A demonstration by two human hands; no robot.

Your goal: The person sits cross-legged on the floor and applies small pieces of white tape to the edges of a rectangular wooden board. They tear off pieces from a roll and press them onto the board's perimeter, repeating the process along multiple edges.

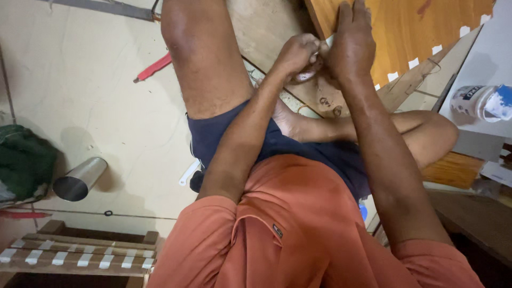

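The person sits on the floor with one knee raised and the other leg folded, both hands meeting at the near edge of an orange-brown wooden panel (410, 26). The left hand (296, 53) is curled, its fingers pinched on a small pale strip (324, 45), probably a piece of tape, though it is mostly hidden between the hands. The right hand (352, 45) lies flat with fingers stretched out, pressed on the panel's edge just beside the left hand, gripping nothing that can be seen. What shows of the strip seems to run across the panel's edge; its long axis cannot be told for sure.

The panel's long edge runs diagonally from the hands toward the right, and a row of white tape tabs (421, 61) sits along its lower border. The raised knee (200, 48) stands left of the hands and blocks the floor behind it.

On the floor, a red-handled tool (153, 68) lies well to the left, a metal cup (80, 178) on its side farther down, next to a green cloth (24, 160). A white and blue container (482, 101) lies at the right edge. A slatted wooden frame (80, 250) with tape tabs lies at lower left.
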